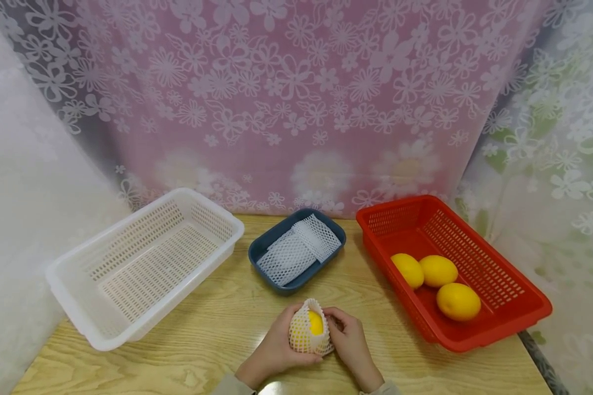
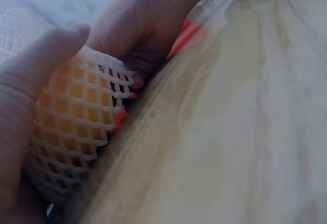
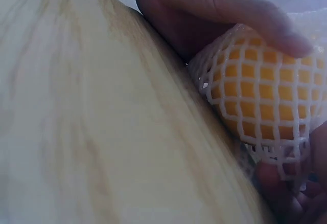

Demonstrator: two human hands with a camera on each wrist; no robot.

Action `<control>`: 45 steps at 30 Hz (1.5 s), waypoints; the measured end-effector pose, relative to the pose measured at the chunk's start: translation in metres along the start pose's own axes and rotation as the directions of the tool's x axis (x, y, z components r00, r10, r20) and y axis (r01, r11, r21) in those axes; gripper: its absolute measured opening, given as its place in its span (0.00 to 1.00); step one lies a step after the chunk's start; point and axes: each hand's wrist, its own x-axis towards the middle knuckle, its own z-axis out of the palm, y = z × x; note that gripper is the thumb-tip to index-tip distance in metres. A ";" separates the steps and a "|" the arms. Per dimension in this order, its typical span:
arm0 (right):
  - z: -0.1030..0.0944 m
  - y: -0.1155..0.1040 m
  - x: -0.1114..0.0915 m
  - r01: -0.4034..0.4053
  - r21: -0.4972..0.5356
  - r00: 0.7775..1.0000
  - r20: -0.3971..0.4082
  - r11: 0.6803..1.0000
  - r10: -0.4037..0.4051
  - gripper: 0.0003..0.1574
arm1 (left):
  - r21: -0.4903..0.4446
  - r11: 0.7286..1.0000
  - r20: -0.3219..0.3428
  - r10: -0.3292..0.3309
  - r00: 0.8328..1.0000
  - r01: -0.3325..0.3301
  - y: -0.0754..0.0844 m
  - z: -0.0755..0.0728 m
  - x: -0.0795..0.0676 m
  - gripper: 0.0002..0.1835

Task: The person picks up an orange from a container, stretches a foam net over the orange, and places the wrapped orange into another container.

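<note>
A yellow lemon (image 1: 316, 323) sits inside a white foam net sleeve (image 1: 301, 336), its skin showing through the mesh and at an opening near the top. My left hand (image 1: 277, 345) holds the wrapped lemon from the left, thumb laid over the netting in the left wrist view. From the other side my right hand (image 1: 350, 341) pinches the sleeve's loose edge; in the right wrist view its fingertips (image 3: 271, 180) are at the end of the net (image 3: 263, 96). Both hands are low over the wooden table, near its front.
Beyond the hands stands a dark blue tray (image 1: 253, 253) of flat white foam nets (image 1: 291, 255). A white basket (image 1: 150, 274) is on the left. On the right, a red basket (image 1: 499, 323) contains three lemons (image 1: 458, 302). Floral curtains (image 1: 296, 109) surround the wooden table (image 1: 217, 323).
</note>
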 end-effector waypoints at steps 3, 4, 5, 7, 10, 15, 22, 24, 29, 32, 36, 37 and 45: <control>-0.001 0.000 0.000 0.017 -0.033 1.000 0.001 0.999 -0.017 0.12 | 0.016 1.000 0.006 -0.006 1.000 0.006 0.000 0.000 0.000 0.51; -0.002 0.001 0.000 0.019 -0.040 1.000 0.000 0.999 -0.019 0.12 | 0.013 1.000 0.005 -0.012 1.000 0.012 0.000 0.000 0.000 0.51; -0.002 0.001 0.000 0.022 -0.046 1.000 0.001 0.999 -0.022 0.12 | 0.022 1.000 0.002 -0.008 1.000 0.008 0.000 0.001 0.000 0.51; -0.002 0.001 -0.001 0.019 -0.043 1.000 0.001 0.999 -0.019 0.12 | 0.030 1.000 -0.005 -0.009 1.000 0.009 0.000 0.001 0.001 0.50; -0.001 0.001 -0.001 0.024 -0.016 1.000 0.008 1.000 -0.024 0.13 | 0.051 0.999 -0.028 0.002 1.000 0.000 -0.001 0.001 0.000 0.50; 0.003 -0.002 -0.004 -0.004 0.141 0.997 0.077 0.990 -0.007 0.12 | 0.047 0.998 -0.104 0.055 0.993 -0.051 -0.001 0.002 -0.003 0.49; 0.005 -0.001 -0.005 -0.177 0.373 0.960 0.268 0.911 0.077 0.17 | 0.018 0.987 -0.194 0.160 0.968 -0.160 -0.003 0.000 -0.003 0.50; 0.005 -0.001 -0.005 -0.224 0.406 0.945 0.312 0.886 0.097 0.20 | 0.010 0.985 -0.196 0.170 0.966 -0.172 -0.003 -0.001 -0.003 0.49; 0.004 0.001 -0.004 -0.268 0.475 0.928 0.361 0.838 0.092 0.19 | -0.054 0.983 -0.172 0.163 0.971 -0.175 -0.003 -0.002 -0.001 0.49; 0.002 0.002 -0.004 -0.263 0.506 0.927 0.369 0.821 0.069 0.18 | -0.104 0.981 -0.154 0.147 0.977 -0.164 -0.002 -0.002 -0.001 0.50; 0.002 0.003 -0.005 -0.244 0.526 0.938 0.343 0.815 0.060 0.17 | -0.129 0.976 -0.142 0.157 0.977 -0.176 -0.004 -0.002 0.000 0.50; 0.002 0.003 -0.005 -0.235 0.529 0.941 0.334 0.815 0.055 0.17 | -0.127 0.975 -0.140 0.162 0.977 -0.180 -0.004 -0.002 0.000 0.50; 0.001 0.006 -0.005 -0.165 0.558 0.953 0.304 0.813 -0.015 0.18 | -0.182 0.971 -0.088 0.138 0.986 -0.152 -0.003 -0.001 0.000 0.51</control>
